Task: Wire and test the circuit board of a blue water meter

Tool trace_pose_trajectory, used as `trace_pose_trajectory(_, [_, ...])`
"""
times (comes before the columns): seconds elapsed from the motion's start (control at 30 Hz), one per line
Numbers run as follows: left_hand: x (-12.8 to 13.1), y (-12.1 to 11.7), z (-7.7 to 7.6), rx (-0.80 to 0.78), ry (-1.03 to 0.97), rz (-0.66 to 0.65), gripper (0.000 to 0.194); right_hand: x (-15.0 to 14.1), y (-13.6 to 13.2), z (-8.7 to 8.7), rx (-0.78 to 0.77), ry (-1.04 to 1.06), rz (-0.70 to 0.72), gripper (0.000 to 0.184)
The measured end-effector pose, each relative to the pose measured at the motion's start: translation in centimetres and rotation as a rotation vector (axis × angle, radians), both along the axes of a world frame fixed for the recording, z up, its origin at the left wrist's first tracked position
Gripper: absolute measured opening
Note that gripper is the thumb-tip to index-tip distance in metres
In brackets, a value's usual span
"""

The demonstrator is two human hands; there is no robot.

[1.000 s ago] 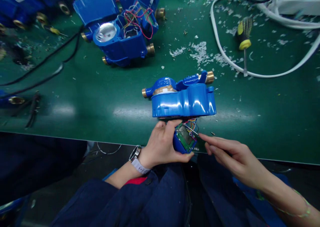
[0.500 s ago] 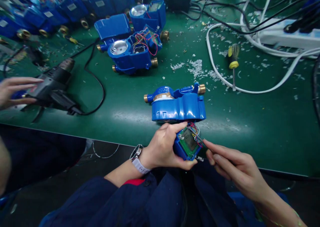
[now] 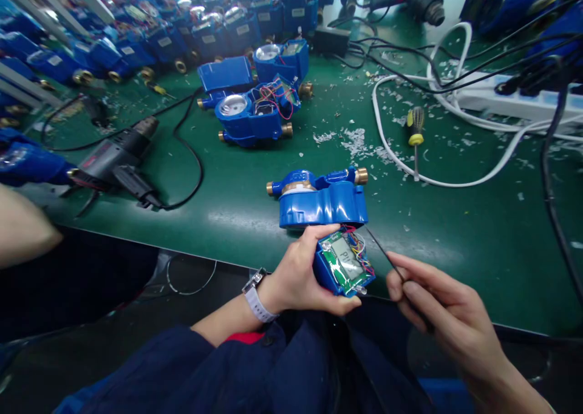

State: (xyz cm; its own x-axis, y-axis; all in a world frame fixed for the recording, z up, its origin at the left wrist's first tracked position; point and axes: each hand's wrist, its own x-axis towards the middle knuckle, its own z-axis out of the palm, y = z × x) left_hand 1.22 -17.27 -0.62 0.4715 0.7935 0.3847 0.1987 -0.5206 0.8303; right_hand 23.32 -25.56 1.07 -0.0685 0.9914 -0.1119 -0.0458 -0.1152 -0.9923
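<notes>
My left hand (image 3: 303,272) grips the blue display module (image 3: 345,259) of a water meter by its sides, thumb below and fingers above. Its green circuit board and lit grey screen face up, with coloured wires bunched along the right edge. Just beyond the module, the blue water meter body (image 3: 322,204) with brass ends lies on its side on the bench. Between the fingers of my right hand (image 3: 444,308) is a thin dark pair of tweezers (image 3: 385,255). Their tip points up and left, close to the meter's right corner and apart from the wires.
Opened blue meters (image 3: 250,113) stand farther back, with many more behind at left. A heat gun (image 3: 118,153) lies left, beside another person's arm (image 3: 22,229). At right are a screwdriver (image 3: 415,135), white cable (image 3: 478,183) and power strip (image 3: 492,95). Plastic scraps (image 3: 355,142) litter the green bench.
The tweezers have drawn back from the wires, up and right. The module has tilted so its screen shows brighter. The other person's hand has left the heat gun. The view has shifted upward.
</notes>
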Motion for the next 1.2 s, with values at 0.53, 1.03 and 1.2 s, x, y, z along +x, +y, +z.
trace_pose_trajectory(0.53, [-0.4,-0.8,-0.2,0.240,0.149,0.093,0.091,0.1,0.9,4.2,0.416,-0.778,0.235,0.039])
trace_pose_trajectory(1.03, [0.4,-2.0,-1.4,-0.113,-0.090,0.091,0.092,-0.8,0.7,1.4,0.266,-0.452,0.080,0.035])
trace_pose_trajectory(1.2, [0.8,-2.7,-1.6,-0.303,-0.163,0.081,0.096,-2.4,0.6,-0.4,0.023,-0.213,-0.202,0.036])
